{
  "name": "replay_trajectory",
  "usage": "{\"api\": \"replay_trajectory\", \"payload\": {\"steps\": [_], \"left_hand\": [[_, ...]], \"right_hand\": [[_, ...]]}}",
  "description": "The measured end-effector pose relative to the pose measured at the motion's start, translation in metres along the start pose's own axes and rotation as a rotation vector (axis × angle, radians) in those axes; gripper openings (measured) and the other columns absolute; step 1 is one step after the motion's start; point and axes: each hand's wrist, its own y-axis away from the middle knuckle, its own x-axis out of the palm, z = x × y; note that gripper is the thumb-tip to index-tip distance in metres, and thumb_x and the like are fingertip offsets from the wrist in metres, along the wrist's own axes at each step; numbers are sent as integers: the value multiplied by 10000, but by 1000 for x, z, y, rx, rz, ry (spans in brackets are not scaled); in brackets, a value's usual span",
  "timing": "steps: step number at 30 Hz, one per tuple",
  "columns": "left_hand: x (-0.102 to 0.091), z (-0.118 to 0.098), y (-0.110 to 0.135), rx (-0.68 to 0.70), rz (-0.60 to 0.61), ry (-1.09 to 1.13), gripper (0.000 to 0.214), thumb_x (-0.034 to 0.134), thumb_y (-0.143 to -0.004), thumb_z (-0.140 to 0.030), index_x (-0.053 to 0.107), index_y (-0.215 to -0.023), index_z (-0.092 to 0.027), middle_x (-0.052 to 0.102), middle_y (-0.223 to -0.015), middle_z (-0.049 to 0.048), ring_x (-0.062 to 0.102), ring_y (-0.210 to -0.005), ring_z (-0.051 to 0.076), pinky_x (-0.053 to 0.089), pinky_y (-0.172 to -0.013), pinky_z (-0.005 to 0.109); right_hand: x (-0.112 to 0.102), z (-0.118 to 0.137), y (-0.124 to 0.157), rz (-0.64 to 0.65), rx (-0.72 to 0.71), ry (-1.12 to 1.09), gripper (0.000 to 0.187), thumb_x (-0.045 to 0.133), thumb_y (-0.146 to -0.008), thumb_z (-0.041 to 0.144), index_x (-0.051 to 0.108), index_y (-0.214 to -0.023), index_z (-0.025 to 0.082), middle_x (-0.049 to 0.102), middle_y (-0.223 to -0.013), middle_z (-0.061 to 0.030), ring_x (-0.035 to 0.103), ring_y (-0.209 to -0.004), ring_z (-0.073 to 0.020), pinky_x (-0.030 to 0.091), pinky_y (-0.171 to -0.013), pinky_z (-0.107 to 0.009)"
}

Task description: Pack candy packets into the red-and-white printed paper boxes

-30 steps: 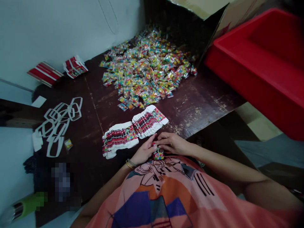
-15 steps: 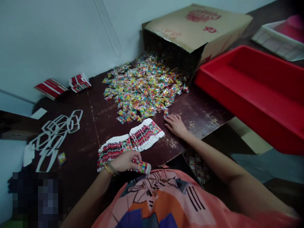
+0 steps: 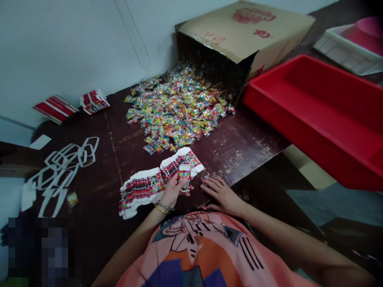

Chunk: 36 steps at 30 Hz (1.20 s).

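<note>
My left hand [image 3: 172, 190] grips a small printed carton [image 3: 184, 176] and holds it upright over the near end of a fanned row of flat printed cartons [image 3: 149, 184] on the dark wooden table [image 3: 239, 145]. My right hand [image 3: 220, 192] lies just right of it near the table's front edge, fingers stretched out flat and holding nothing. Beyond the row spreads a wide heap of small colourful candy packets [image 3: 179, 107].
A cardboard box [image 3: 245, 32] lies on its side behind the heap. A red plastic tray [image 3: 317, 107] stands to the right, a white basket [image 3: 344, 50] beyond it. White card cut-outs [image 3: 62, 167] and red-striped card stacks [image 3: 74, 104] lie at the left.
My left hand lifted the small carton from near my body up over the fanned row. My right hand drew back from the candy heap's edge to the table's front edge.
</note>
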Motion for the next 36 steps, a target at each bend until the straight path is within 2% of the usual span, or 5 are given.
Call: {"api": "replay_trajectory", "payload": {"steps": [11,20,25,30,36], "left_hand": [[18,10,5,19,51,-259,409,666,-723,-272,531,-1088,-147,616,-809,22,603,-634,133,473,-437,190],[16,4,13,66,13,-233,488,653,-758,-449,528,-1128,-157,617,-862,39,600,-675,153,482,-458,216],[18,6,10,-9,34,-20,629,376,-848,-659,622,-1044,-115,669,-843,105,622,-682,201,463,-443,250],[17,3,12,-46,76,-35,522,487,-830,-553,628,-1074,-114,677,-867,96,609,-681,194,440,-452,244],[11,-4,12,32,194,-263,292,589,-756,-350,670,-945,-142,647,-859,48,563,-759,174,457,-574,242]], "right_hand": [[-34,24,-70,-518,248,-471,161,509,-918,250,609,-1037,206,643,-918,-59,596,-836,-174,483,-764,-295],[-41,24,-83,-266,138,-377,256,497,-932,356,709,-866,229,559,-1263,-67,437,-1203,-259,332,-1028,-464],[-34,31,-76,-423,391,-870,305,500,-920,360,609,-1181,245,531,-1246,-85,584,-947,-182,501,-837,-345],[-31,27,-77,-120,534,-1450,420,701,-758,334,588,-1151,236,591,-996,-19,576,-661,-100,517,-554,-225],[-37,28,-76,-60,293,-1082,269,690,-784,337,706,-1018,206,616,-893,-31,591,-719,-127,532,-637,-263]]}}
